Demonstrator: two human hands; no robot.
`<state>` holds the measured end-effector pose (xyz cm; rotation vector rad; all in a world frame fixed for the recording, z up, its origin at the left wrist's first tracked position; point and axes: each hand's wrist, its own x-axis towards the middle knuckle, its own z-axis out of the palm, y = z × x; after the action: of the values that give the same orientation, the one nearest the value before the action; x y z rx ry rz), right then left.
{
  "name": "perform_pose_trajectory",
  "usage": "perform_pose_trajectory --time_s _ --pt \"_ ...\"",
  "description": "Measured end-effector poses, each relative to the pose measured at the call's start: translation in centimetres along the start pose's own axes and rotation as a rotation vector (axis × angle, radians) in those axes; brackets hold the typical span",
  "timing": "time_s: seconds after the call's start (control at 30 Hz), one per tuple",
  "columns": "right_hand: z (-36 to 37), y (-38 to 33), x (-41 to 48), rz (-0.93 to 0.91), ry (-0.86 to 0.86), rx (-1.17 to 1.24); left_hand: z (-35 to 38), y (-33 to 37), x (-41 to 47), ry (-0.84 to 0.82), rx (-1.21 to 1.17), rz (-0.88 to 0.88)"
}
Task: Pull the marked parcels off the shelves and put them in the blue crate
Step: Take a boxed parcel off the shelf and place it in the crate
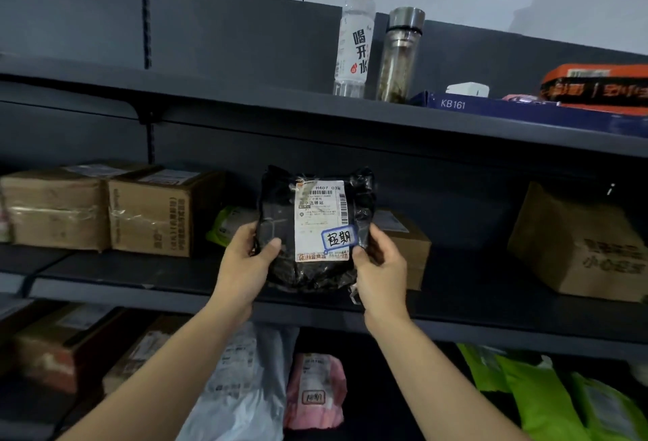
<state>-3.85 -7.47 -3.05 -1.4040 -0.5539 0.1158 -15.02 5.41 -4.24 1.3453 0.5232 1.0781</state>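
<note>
A black plastic parcel (280, 216) with a white shipping label and a blue-bordered handwritten sticker (338, 239) is held upright in front of the middle shelf (147, 276). My left hand (245, 261) grips its lower left edge, thumb on the front. My right hand (380, 265) grips its lower right edge beside the sticker. On the shelf below lies a pink parcel (315, 391) with a red-bordered sticker. No blue crate is in view.
Brown cartons (105, 211) stand at the left of the middle shelf, another carton (575, 251) at the right, a small box (406, 240) behind my right hand. A water bottle (354, 37), a flask (401, 55) and flat boxes sit on the top shelf. Grey and green bags (540, 398) lie below.
</note>
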Motion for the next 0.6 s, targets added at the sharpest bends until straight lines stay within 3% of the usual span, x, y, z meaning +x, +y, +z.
perform_pose_trajectory --time_s 0.6 --pt "-17.6 0.9 -21.4 0.069 0.125 -0.089 2.0 -1.8 -25.1 -0.147 -0.075 -0.210"
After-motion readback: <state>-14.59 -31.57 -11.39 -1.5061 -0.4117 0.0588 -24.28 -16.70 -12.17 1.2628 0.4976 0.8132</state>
